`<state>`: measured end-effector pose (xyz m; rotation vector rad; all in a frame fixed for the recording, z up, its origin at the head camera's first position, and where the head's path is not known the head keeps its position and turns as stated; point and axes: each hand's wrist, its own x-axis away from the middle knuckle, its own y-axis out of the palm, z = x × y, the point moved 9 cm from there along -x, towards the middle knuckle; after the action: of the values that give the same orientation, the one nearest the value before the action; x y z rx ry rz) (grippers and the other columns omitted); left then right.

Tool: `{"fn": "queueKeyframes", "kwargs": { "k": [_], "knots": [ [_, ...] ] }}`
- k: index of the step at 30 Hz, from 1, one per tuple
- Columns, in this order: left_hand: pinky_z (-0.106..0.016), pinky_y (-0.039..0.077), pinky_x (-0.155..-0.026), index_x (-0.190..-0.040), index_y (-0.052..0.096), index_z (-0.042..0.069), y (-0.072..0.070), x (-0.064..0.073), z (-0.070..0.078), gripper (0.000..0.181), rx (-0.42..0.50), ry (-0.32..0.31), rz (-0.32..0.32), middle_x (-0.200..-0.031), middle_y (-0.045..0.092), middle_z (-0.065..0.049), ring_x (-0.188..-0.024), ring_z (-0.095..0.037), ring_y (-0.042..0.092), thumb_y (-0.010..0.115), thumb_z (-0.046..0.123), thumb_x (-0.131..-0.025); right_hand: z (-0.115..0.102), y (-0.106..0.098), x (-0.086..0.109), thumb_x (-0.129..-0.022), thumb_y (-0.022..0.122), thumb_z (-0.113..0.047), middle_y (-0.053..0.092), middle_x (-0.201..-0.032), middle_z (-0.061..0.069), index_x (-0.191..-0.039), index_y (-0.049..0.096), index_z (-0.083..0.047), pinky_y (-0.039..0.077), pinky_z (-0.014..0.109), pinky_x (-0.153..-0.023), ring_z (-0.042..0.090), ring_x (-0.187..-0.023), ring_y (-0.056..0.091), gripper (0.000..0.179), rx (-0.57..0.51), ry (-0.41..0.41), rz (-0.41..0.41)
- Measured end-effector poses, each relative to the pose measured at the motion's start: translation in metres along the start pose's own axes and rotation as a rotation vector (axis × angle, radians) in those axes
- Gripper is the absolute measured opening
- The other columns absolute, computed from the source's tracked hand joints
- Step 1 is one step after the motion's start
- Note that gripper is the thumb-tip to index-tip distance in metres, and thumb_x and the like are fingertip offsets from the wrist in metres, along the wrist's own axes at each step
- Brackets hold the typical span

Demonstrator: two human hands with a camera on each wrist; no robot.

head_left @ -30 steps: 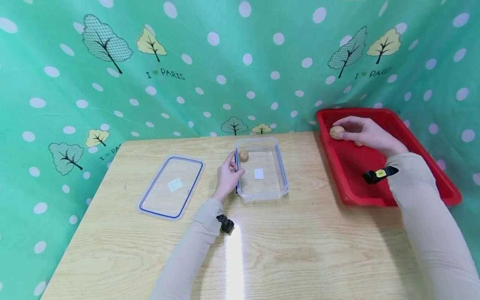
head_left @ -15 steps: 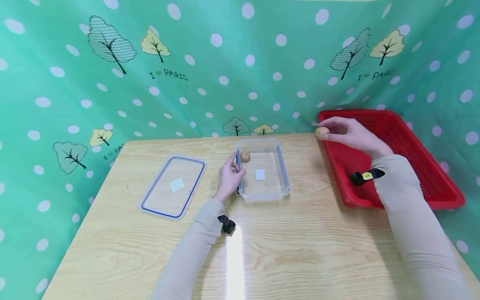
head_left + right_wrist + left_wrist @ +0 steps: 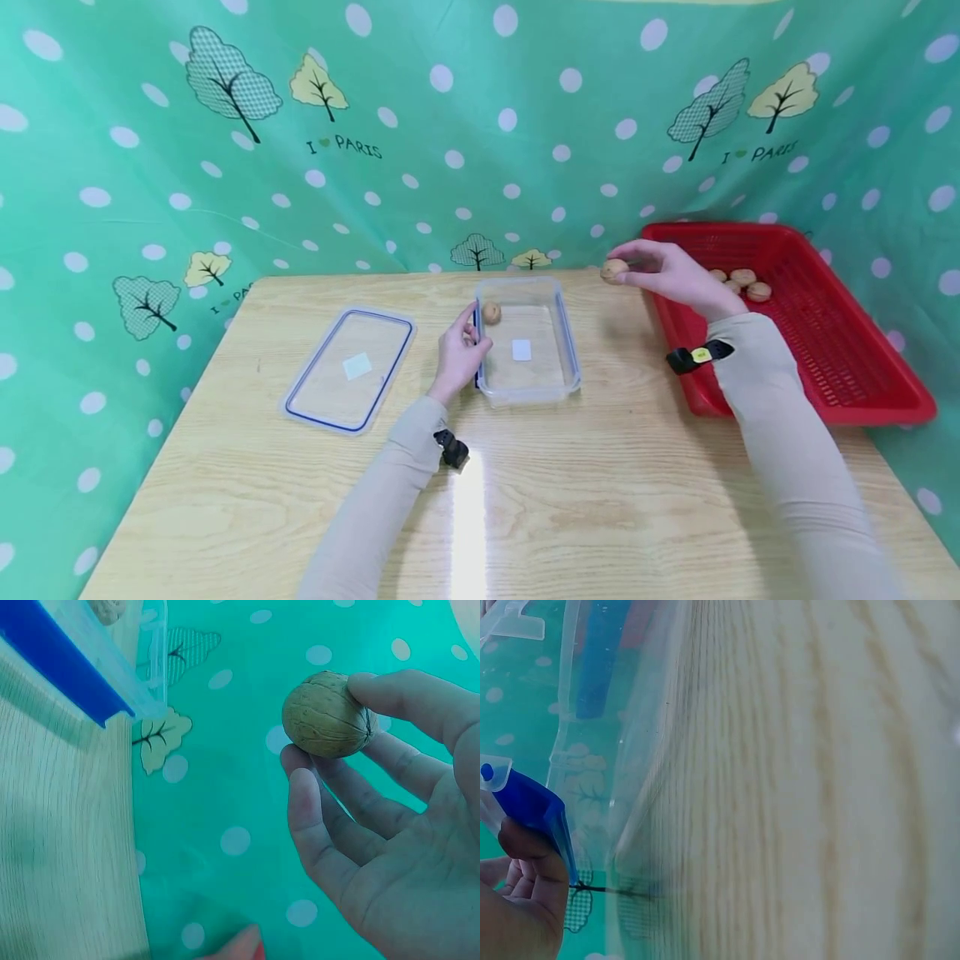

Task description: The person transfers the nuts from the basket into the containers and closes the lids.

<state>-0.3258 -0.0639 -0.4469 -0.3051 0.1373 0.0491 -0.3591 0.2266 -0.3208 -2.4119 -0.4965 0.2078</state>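
Observation:
My right hand [image 3: 678,279] pinches a walnut [image 3: 614,271] between thumb and fingertips, above the tabletop between the red basket and the clear box. In the right wrist view, the tan ridged shell of this walnut [image 3: 322,716] shows plainly. The clear plastic box [image 3: 529,392] stands uncovered in the middle of the table, with another walnut [image 3: 491,313] in its far left corner. At the box's left side, my left hand [image 3: 456,354] grips the wall by a blue latch. The left wrist view shows curled fingers against that blue latch [image 3: 532,802].
Several walnuts [image 3: 758,292] lie in the far part of the red basket [image 3: 832,350] on the right. Left of the box, its clear lid with a blue seal [image 3: 322,333] lies flat on the wooden table [image 3: 570,500]. A green dotted curtain [image 3: 420,200] hangs behind.
My right hand has carried the walnut leftward out of the red basket, past its rim, uncovering the walnuts inside. The left hand keeps its place on the box.

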Motion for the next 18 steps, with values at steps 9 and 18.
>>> {"fn": "queueKeyframes", "kwargs": {
  "k": [9, 18],
  "knots": [
    [-0.017, 0.035, -0.048, -0.145, 0.042, 0.005, 0.001, 0.001, 0.001, 0.068, 0.014, 0.012, -0.013, -0.079, 0.048, -0.002, -0.054, -0.007, 0.039, 0.060, -0.005, -0.080, -0.004, 0.018, -0.010, -0.093, 0.064, -0.016, 0.053, -0.131, 0.013, -0.132, 0.055, -0.003, 0.047, 0.028, -0.086, 0.032, -0.108, 0.055, 0.042, -0.075, -0.026, -0.009],
    [-0.017, 0.037, -0.048, -0.145, 0.043, 0.007, 0.000, 0.001, -0.001, 0.068, 0.024, 0.003, -0.004, -0.079, 0.048, -0.002, -0.054, -0.006, 0.040, 0.061, -0.005, -0.080, -0.011, 0.034, -0.024, -0.092, 0.065, -0.015, 0.055, -0.128, 0.013, -0.130, 0.056, -0.002, 0.047, 0.032, -0.088, 0.032, -0.109, 0.056, 0.041, -0.110, -0.044, -0.035]
  ]
}}
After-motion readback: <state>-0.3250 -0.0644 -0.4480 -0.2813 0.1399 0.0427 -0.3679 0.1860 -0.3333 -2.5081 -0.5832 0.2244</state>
